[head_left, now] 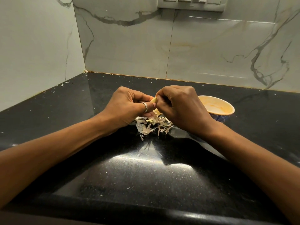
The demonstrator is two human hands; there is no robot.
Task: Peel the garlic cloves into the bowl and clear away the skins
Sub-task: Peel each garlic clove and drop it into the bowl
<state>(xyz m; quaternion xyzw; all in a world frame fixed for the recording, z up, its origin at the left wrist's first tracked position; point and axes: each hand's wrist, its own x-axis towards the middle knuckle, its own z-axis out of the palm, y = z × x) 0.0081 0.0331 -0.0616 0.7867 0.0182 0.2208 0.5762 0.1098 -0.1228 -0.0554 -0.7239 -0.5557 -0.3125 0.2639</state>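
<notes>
A glossy black, speckled countertop filled the lower part of the frame. A loose heap of pale garlic skins lay on it at the centre. Right of centre stood a bowl with an orange-stained inside, near the heap. Small white flecks dotted the surface, mostly toward the left.

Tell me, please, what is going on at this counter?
A person is peeling a garlic clove, pinched between the left hand and the right hand just above a pile of skins on the black counter. The bowl stands to the right, partly behind the right hand; no cloves show in the part visible. The skins are not yet cleared.
</notes>
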